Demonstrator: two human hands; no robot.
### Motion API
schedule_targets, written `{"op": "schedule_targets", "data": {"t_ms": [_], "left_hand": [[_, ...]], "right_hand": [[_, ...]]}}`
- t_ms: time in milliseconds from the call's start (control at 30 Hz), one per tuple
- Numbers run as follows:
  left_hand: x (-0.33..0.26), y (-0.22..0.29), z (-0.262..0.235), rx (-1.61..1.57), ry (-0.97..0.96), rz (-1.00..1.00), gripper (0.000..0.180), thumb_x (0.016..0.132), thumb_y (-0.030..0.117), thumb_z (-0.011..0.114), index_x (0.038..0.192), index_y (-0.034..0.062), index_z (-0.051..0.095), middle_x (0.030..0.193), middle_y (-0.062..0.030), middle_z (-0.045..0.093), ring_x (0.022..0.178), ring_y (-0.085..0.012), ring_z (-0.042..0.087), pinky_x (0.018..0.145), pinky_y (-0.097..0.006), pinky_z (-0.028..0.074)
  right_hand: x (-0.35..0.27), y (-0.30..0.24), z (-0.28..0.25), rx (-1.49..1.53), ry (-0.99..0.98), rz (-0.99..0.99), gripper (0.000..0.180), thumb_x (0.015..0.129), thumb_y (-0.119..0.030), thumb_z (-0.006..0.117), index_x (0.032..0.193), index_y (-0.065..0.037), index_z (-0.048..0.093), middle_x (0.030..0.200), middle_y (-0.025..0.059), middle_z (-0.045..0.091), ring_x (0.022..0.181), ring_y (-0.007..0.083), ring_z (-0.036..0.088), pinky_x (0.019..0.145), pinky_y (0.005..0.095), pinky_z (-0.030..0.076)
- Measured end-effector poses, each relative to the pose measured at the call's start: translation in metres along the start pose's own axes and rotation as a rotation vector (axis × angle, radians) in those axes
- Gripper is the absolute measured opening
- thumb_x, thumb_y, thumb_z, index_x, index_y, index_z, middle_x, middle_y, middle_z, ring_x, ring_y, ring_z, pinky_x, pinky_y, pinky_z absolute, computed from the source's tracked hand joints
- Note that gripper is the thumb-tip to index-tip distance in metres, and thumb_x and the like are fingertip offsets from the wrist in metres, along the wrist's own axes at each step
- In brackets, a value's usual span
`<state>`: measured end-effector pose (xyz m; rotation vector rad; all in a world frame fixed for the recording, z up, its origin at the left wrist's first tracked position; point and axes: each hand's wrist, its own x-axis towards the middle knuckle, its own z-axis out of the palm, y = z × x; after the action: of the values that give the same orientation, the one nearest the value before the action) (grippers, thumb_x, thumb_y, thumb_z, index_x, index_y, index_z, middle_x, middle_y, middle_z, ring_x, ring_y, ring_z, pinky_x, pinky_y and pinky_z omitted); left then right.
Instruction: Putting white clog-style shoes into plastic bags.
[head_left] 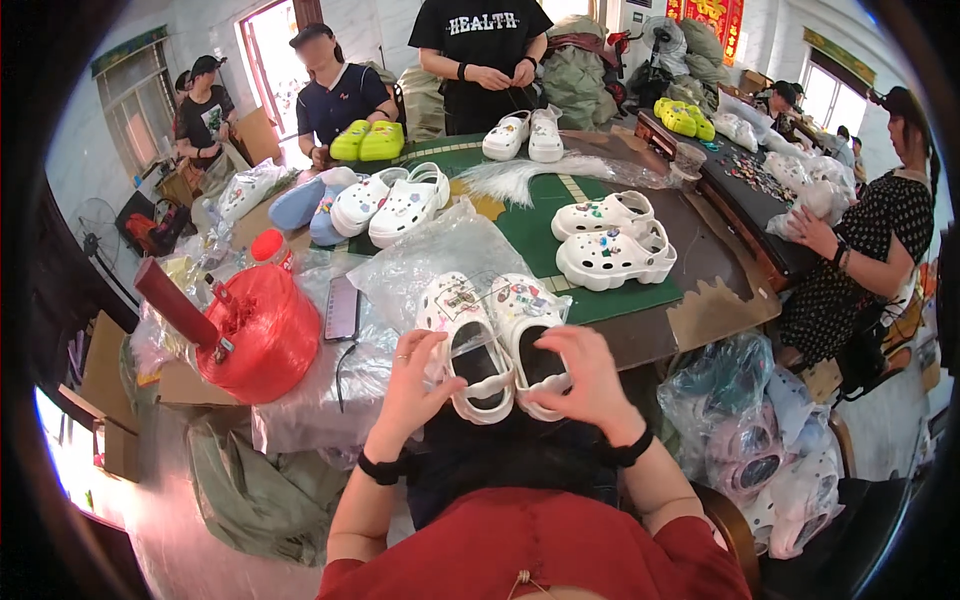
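A pair of white clogs with coloured charms stands at the table's near edge, heels toward me. My left hand [412,382] grips the left clog [448,299] near its heel, thumb over the side of the opening. On the other side, my right hand [592,378] holds the right clog [522,303], fingers at its outer side and thumb by the heel strap. A thin dark cord loops over the toes. Behind the pair lies a clear plastic bag [425,258], partly hidden by the toes.
A roll of red plastic twine [268,345] and a phone [342,308] lie left. More white clogs [612,250] stand right, others [405,208] farther back. Across the table, one person holds lime clogs [368,141]; another stands beside them. Bagged clogs [760,440] sit low right.
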<state>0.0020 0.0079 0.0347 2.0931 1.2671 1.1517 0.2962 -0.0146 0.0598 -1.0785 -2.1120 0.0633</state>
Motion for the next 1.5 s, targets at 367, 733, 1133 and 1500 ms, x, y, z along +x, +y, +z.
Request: {"op": "schedule_targets", "data": {"t_ms": [367,733,1133,1500], "left_hand": [[-0.021,0.032,0.018,0.277,-0.284,0.057,0.132,0.054,0.053,0.092,0.157,0.0096,0.021,0.159,-0.0336,0.0,0.149,-0.0509,0.003,0.12,-0.058,0.014],[-0.021,0.004,0.035,0.181,-0.038,0.084,0.143,0.048,0.045,0.097,0.156,0.0067,0.012,0.159,-0.0319,0.005,0.148,-0.0494,0.008,0.118,-0.059,0.018],[-0.022,0.001,0.046,0.108,0.098,-0.078,0.128,0.053,0.034,0.096,0.149,0.0009,0.02,0.148,-0.0269,0.028,0.14,-0.045,0.027,0.115,-0.052,0.03],[0.0,-0.011,0.036,0.129,0.185,-0.013,0.103,0.064,0.03,0.09,0.144,0.0033,0.032,0.145,-0.0264,0.034,0.137,-0.0435,0.033,0.113,-0.05,0.033]], "right_hand": [[0.003,0.121,0.022,0.839,-0.279,0.361,0.138,0.054,-0.037,0.096,0.161,-0.012,0.012,0.164,0.0094,0.02,0.15,0.0278,0.021,0.121,0.046,0.02],[-0.01,0.108,0.064,0.571,-0.153,0.35,0.108,0.057,-0.053,0.09,0.146,-0.011,0.044,0.127,0.013,0.042,0.13,0.0321,0.04,0.116,0.0444,0.03],[-0.026,0.117,0.096,0.643,0.138,0.265,0.091,0.073,-0.059,0.078,0.135,-0.003,0.044,0.132,0.0158,0.041,0.129,0.0329,0.04,0.113,0.0428,0.031],[0.002,0.051,0.111,0.689,0.709,0.664,0.038,0.084,-0.024,0.08,0.095,-0.004,0.05,0.086,0.0005,0.046,0.08,0.0111,0.042,0.069,0.0288,0.04]]}}
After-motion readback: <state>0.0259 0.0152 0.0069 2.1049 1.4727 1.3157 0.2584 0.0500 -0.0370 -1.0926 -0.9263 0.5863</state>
